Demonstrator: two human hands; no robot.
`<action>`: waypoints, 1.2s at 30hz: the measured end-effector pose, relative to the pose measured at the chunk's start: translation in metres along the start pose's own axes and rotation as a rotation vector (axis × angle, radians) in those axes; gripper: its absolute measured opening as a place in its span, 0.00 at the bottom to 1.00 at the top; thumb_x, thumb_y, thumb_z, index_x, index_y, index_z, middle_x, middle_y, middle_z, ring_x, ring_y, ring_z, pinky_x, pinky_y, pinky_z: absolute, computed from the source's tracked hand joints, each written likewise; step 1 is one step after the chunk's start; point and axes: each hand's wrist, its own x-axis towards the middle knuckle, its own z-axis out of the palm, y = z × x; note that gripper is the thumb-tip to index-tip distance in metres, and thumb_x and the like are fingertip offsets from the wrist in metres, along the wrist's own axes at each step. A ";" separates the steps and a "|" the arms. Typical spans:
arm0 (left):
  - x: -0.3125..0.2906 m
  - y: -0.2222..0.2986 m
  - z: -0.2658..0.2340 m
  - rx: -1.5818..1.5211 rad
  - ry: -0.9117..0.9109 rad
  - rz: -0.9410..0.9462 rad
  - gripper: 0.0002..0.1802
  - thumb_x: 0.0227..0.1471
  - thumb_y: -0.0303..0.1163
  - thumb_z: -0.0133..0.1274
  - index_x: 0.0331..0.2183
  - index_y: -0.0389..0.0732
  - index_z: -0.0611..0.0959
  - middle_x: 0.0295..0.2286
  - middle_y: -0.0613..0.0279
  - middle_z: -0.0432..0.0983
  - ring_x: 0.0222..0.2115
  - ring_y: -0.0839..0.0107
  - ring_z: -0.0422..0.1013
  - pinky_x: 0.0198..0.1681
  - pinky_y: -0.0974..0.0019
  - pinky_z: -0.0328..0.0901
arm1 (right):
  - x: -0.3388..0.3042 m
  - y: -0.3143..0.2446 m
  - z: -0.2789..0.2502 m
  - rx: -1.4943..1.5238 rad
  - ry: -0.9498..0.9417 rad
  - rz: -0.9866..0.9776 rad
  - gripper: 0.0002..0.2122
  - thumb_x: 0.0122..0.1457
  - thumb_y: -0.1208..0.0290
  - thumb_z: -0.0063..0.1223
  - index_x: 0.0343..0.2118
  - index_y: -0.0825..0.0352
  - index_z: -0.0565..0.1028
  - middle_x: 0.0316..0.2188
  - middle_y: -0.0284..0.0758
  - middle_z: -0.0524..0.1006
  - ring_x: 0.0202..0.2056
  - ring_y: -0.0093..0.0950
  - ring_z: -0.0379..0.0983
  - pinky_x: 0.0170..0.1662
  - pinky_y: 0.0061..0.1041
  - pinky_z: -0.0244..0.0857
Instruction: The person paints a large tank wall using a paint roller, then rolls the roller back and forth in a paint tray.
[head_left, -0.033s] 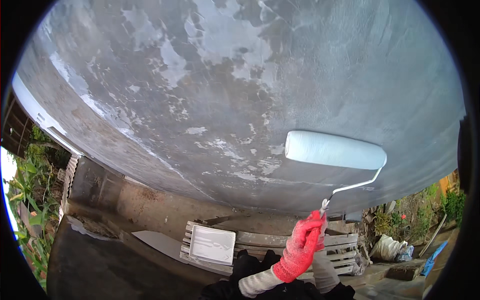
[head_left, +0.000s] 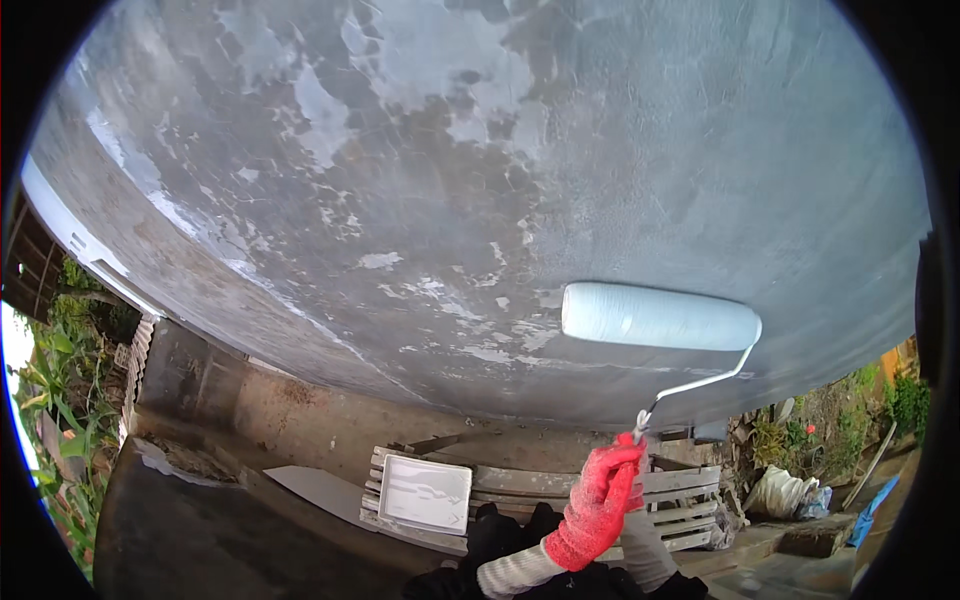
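Note:
A paint roller with a thick, pale sleeve [head_left: 660, 317] lies against the grey, patchy wall [head_left: 430, 200]. Its bent white wire frame [head_left: 705, 383] runs down to the handle, which is mostly hidden by the gloves. My left hand [head_left: 592, 508], in a red-coated knit glove, is closed around that handle. Just behind it is my right hand [head_left: 636, 497], largely covered by the left; its pale cuff [head_left: 648, 560] rises to the same handle, and the little red that shows appears closed on it.
Below the wall, a white paint tray [head_left: 425, 494] with paint in it rests on a slatted wooden platform [head_left: 685, 485]. A pale pointed board [head_left: 320, 492] lies to its left. White sacks [head_left: 780, 493] and a blue sheet [head_left: 873, 510] are on the right; plants [head_left: 65, 400] grow far left.
The roller has slid a little down the wall and slightly left, with both hands following on its handle. The tray stays in place.

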 end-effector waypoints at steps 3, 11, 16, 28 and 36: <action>0.010 -0.076 -0.034 0.008 0.018 -0.065 0.11 0.55 0.22 0.41 0.40 0.37 0.73 0.38 0.57 0.68 0.38 0.70 0.67 0.44 0.69 0.61 | -0.008 0.092 -0.038 -0.116 0.075 0.108 0.06 0.59 0.67 0.44 0.34 0.64 0.65 0.15 0.26 0.62 0.14 0.16 0.59 0.16 0.17 0.54; 0.028 -0.267 -0.111 -0.073 0.007 -0.090 0.12 0.55 0.24 0.44 0.42 0.41 0.71 0.37 0.61 0.68 0.29 0.76 0.67 0.32 0.73 0.65 | -0.007 0.268 -0.111 -0.255 0.160 0.199 0.05 0.59 0.69 0.44 0.33 0.64 0.65 0.15 0.26 0.62 0.15 0.16 0.59 0.17 0.17 0.54; 0.057 -0.335 -0.158 0.327 -0.055 0.213 0.11 0.54 0.21 0.43 0.41 0.38 0.72 0.39 0.56 0.67 0.36 0.70 0.68 0.41 0.69 0.63 | 0.046 0.265 -0.089 -0.190 0.057 -0.010 0.05 0.58 0.70 0.45 0.33 0.64 0.65 0.15 0.26 0.62 0.15 0.16 0.59 0.17 0.17 0.54; 0.139 -0.432 -0.265 0.646 -0.193 0.306 0.10 0.52 0.23 0.48 0.40 0.39 0.74 0.33 0.57 0.70 0.34 0.69 0.70 0.38 0.69 0.64 | 0.127 0.410 -0.120 -0.206 0.020 -0.187 0.08 0.60 0.68 0.43 0.34 0.68 0.66 0.16 0.26 0.63 0.16 0.15 0.57 0.18 0.18 0.52; 0.143 -0.502 -0.312 0.951 -0.441 -0.028 0.15 0.54 0.39 0.46 0.42 0.42 0.74 0.39 0.55 0.71 0.41 0.56 0.69 0.42 0.61 0.63 | 0.116 0.592 -0.213 -0.469 0.052 -0.048 0.11 0.60 0.66 0.44 0.36 0.71 0.69 0.17 0.30 0.66 0.18 0.18 0.60 0.20 0.22 0.55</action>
